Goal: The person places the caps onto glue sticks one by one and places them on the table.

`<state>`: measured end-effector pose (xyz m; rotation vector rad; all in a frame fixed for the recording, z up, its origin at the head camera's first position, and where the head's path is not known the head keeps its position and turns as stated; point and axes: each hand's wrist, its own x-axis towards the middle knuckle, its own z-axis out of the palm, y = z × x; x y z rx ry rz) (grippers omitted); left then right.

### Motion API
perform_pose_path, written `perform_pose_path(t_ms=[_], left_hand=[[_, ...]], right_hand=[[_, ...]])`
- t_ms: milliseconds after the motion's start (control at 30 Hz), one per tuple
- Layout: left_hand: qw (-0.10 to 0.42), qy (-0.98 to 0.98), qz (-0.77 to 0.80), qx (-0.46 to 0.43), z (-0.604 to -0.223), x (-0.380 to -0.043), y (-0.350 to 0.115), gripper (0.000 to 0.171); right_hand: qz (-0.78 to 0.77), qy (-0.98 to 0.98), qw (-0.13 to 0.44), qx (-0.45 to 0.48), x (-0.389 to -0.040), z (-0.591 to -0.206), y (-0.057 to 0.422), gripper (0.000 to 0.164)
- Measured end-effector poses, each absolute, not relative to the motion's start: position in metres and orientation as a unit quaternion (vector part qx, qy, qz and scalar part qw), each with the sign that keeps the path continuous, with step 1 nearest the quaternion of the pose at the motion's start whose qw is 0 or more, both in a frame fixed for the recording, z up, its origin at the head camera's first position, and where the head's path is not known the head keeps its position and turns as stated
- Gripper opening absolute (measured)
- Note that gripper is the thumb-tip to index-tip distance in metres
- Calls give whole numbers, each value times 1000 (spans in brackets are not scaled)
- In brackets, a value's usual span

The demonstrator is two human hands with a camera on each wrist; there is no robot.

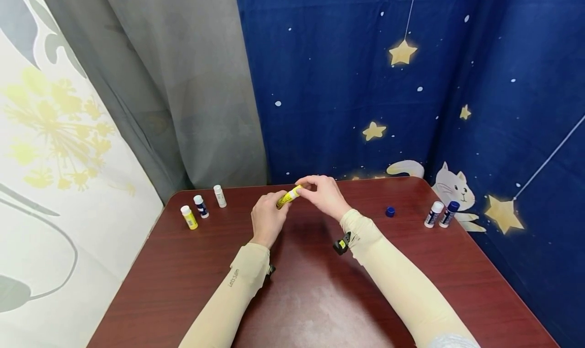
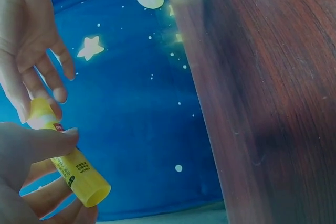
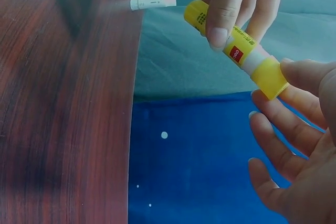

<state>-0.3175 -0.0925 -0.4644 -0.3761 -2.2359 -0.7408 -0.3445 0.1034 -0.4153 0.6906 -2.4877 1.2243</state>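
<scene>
A yellow glue stick is held tilted above the far part of the table between both hands. My left hand grips its labelled body, the thumb lying across it in the left wrist view. At the other end, my right hand pinches the yellow cap between thumb and forefinger, while its other fingers stay spread. A white band shows between cap and label in the right wrist view. Whether the cap is loose, I cannot tell.
To the left stand a yellow glue stick, a blue-and-white one and a white one. Toward the right are a blue cap, a white-capped stick and a blue-capped stick. Curtains hang behind the brown table.
</scene>
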Motion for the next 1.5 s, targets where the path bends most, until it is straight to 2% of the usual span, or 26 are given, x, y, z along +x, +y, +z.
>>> perform_pose_path(t_ms=[1033,1500], left_hand=[[376,-872,-275,-151,-462,-315,-92,31],[401,-862,-266,-162,-462,-316,-91,33]], right_hand=[[425,-860,145,245,-342,-417,101,14],[414,-862,153,248,-341,-417,98,16]])
